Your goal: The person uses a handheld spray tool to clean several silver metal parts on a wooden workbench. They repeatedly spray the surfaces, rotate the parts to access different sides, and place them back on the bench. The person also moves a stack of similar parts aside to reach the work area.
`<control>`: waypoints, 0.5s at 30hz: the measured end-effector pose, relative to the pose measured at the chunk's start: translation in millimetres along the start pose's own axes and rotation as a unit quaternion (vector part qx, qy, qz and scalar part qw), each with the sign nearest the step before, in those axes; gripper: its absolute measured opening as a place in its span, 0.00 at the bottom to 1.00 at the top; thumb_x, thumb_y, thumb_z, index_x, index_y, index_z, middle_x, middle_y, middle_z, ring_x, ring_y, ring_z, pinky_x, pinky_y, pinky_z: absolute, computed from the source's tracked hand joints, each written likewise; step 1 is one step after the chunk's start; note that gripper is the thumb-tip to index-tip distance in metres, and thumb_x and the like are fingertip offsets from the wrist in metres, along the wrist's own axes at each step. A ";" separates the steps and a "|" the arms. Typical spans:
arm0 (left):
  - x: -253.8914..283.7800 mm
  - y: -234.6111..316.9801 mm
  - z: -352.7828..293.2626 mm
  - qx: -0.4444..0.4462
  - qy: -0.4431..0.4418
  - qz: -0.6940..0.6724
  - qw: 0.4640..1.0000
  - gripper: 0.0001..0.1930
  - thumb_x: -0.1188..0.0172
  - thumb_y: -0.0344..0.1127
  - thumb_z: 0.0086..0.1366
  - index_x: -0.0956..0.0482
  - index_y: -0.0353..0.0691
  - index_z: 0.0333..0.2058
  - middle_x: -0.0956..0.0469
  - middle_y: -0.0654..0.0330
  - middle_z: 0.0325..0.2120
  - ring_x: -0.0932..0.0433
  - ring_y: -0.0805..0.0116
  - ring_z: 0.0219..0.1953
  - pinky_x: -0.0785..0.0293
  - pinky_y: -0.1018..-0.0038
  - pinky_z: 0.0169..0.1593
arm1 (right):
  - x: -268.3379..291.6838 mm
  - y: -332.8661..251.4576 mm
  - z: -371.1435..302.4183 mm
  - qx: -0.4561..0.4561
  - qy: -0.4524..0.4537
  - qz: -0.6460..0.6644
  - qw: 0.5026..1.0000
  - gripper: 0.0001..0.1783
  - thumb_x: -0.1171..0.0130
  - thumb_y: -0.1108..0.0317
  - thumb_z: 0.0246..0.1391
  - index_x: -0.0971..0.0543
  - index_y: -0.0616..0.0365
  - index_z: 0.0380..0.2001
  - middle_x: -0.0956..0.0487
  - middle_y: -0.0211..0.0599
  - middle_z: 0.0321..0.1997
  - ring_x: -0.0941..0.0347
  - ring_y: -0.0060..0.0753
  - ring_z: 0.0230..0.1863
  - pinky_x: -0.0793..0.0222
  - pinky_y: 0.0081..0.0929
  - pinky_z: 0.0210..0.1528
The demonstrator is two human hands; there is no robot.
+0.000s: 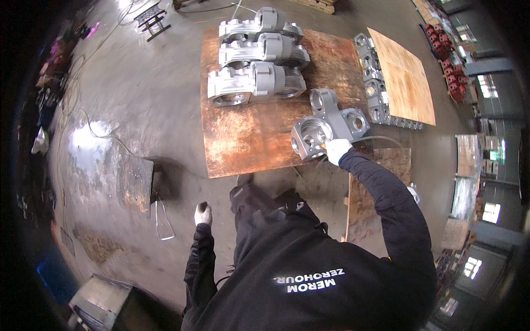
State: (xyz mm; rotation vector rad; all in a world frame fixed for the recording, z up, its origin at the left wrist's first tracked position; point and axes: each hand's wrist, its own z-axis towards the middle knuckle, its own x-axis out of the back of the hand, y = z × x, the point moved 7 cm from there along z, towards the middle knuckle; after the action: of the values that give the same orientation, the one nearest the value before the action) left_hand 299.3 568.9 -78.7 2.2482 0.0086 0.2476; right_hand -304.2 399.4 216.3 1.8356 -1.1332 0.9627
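Observation:
A grey machined metal casting (315, 131) with round bores lies at the right front corner of the worn wooden board (237, 132). My right hand (337, 151), in a white glove, is at the near edge of its large bore. Its fingers are closed, and a small orange-brown bit shows at their tips; what they grip is too small to make out. Down at my left side hangs my left hand (203, 214), gloved in white with dark fingertips. Its fingers look curled in, with nothing visible in them, and it touches no casting.
Several similar castings (248, 83) stand in a row at the board's far side. To the right, a plywood sheet (406, 80) covers more metal parts. Another wooden board (367, 207) lies by my right arm. A cable (113, 138) crosses the floor at left, near a dark block (136, 182).

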 end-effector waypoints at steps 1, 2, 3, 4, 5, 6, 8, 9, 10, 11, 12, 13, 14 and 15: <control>11.7 -4.1 3.6 0.007 0.004 0.010 1.000 0.16 0.41 0.27 0.64 0.26 0.28 0.49 0.20 0.56 0.33 0.22 0.69 0.33 0.25 0.73 0.41 | 5.3 -0.6 -5.7 -0.018 0.014 0.034 0.999 0.16 0.48 0.60 0.58 0.20 0.62 0.39 0.18 0.46 0.25 0.19 0.50 0.28 0.24 0.43 0.30; 38.6 -26.2 16.6 0.001 0.006 -0.033 0.999 0.13 0.43 0.26 0.64 0.25 0.28 0.47 0.21 0.56 0.31 0.23 0.68 0.31 0.26 0.73 0.39 | 21.6 -4.9 -0.1 -0.026 0.043 0.073 0.996 0.17 0.45 0.59 0.57 0.20 0.62 0.39 0.18 0.47 0.27 0.19 0.50 0.29 0.24 0.43 0.31; 36.0 -24.3 19.2 0.013 -0.012 0.025 1.000 0.12 0.43 0.26 0.64 0.25 0.29 0.46 0.21 0.56 0.30 0.24 0.69 0.30 0.26 0.74 0.37 | 27.7 -0.8 -7.0 -0.051 0.059 0.103 0.992 0.18 0.43 0.57 0.56 0.21 0.63 0.39 0.17 0.47 0.28 0.18 0.50 0.30 0.24 0.43 0.32; 44.1 -26.9 21.6 0.031 -0.010 0.030 0.999 0.12 0.43 0.26 0.64 0.25 0.30 0.46 0.21 0.56 0.30 0.24 0.69 0.30 0.26 0.74 0.37 | 29.8 0.6 -10.8 -0.103 -0.012 0.159 0.982 0.22 0.41 0.54 0.56 0.21 0.62 0.44 0.17 0.51 0.34 0.18 0.54 0.36 0.23 0.46 0.38; 43.9 -26.6 28.3 0.049 -0.014 0.035 0.998 0.12 0.43 0.26 0.64 0.25 0.30 0.46 0.21 0.56 0.30 0.24 0.69 0.30 0.26 0.74 0.37 | 28.4 7.6 -21.0 -0.154 -0.021 0.195 0.968 0.23 0.41 0.53 0.56 0.21 0.61 0.45 0.17 0.52 0.36 0.19 0.55 0.39 0.24 0.47 0.41; 40.1 -15.0 27.0 0.040 -0.026 0.120 0.992 0.13 0.41 0.28 0.64 0.24 0.31 0.46 0.20 0.56 0.31 0.23 0.69 0.31 0.25 0.73 0.37 | 23.8 14.6 -31.3 -0.205 -0.032 0.228 0.951 0.24 0.41 0.51 0.57 0.22 0.61 0.46 0.17 0.54 0.38 0.19 0.56 0.41 0.24 0.48 0.43; 26.4 9.5 39.8 0.021 -0.054 0.113 0.992 0.14 0.40 0.30 0.63 0.23 0.31 0.46 0.19 0.56 0.32 0.22 0.68 0.32 0.25 0.73 0.39 | 14.0 35.3 -53.9 -0.337 -0.045 0.286 0.896 0.27 0.42 0.48 0.58 0.22 0.62 0.47 0.19 0.57 0.46 0.22 0.58 0.49 0.26 0.48 0.51; 16.2 32.9 45.0 0.009 -0.069 0.112 0.991 0.14 0.40 0.30 0.63 0.23 0.31 0.46 0.19 0.56 0.32 0.21 0.68 0.33 0.24 0.72 0.40 | 6.9 37.4 -63.6 -0.331 -0.065 0.288 0.896 0.27 0.42 0.48 0.58 0.22 0.62 0.48 0.19 0.57 0.46 0.22 0.58 0.50 0.26 0.48 0.51; 1.0 63.2 44.4 -0.080 -0.057 0.228 0.969 0.15 0.39 0.33 0.62 0.22 0.32 0.46 0.18 0.54 0.34 0.19 0.64 0.36 0.24 0.71 0.44 | -1.9 39.1 -77.7 -0.325 -0.086 0.291 0.896 0.28 0.42 0.47 0.58 0.22 0.62 0.48 0.19 0.58 0.46 0.22 0.58 0.50 0.27 0.48 0.51; -20.5 98.3 43.8 -0.101 -0.068 0.313 0.942 0.15 0.40 0.33 0.62 0.23 0.33 0.46 0.17 0.53 0.37 0.18 0.63 0.40 0.24 0.69 0.48 | -12.4 34.2 -93.3 -0.322 -0.109 0.298 0.892 0.28 0.42 0.47 0.58 0.22 0.62 0.49 0.19 0.58 0.46 0.22 0.58 0.50 0.27 0.48 0.51; -34.1 128.3 50.7 -0.134 -0.088 0.310 0.937 0.15 0.40 0.34 0.62 0.22 0.34 0.46 0.17 0.52 0.37 0.18 0.61 0.41 0.23 0.68 0.48 | 6.6 24.4 -99.6 -0.319 -0.055 0.385 0.864 0.29 0.42 0.46 0.59 0.22 0.61 0.50 0.19 0.60 0.46 0.23 0.59 0.51 0.28 0.48 0.52; -62.4 156.1 58.7 -0.170 -0.121 0.302 0.930 0.15 0.40 0.35 0.62 0.22 0.36 0.46 0.17 0.51 0.36 0.17 0.58 0.41 0.23 0.67 0.48 | -10.6 38.4 -122.1 -0.398 -0.020 0.375 0.837 0.27 0.41 0.47 0.60 0.22 0.58 0.51 0.17 0.55 0.41 0.19 0.55 0.44 0.25 0.45 0.46; -86.9 194.7 60.3 -0.202 -0.124 0.339 0.910 0.16 0.40 0.35 0.62 0.23 0.38 0.48 0.18 0.49 0.38 0.18 0.56 0.43 0.23 0.65 0.49 | -5.7 43.0 -139.7 -0.458 0.037 0.442 0.771 0.26 0.41 0.48 0.60 0.22 0.58 0.49 0.17 0.51 0.37 0.19 0.49 0.39 0.24 0.42 0.42; -118.2 239.2 54.7 -0.233 -0.134 0.375 0.887 0.18 0.39 0.35 0.62 0.24 0.39 0.50 0.18 0.48 0.39 0.18 0.53 0.44 0.23 0.64 0.49 | -2.1 44.7 -165.6 -0.516 0.092 0.499 0.690 0.24 0.40 0.48 0.61 0.21 0.59 0.47 0.17 0.47 0.33 0.18 0.44 0.34 0.24 0.39 0.37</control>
State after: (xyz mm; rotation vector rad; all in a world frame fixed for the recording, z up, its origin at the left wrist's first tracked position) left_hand 174.6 363.9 50.1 1.6872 -0.9798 0.3027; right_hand -380.1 531.8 294.7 0.1074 -2.0066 0.6992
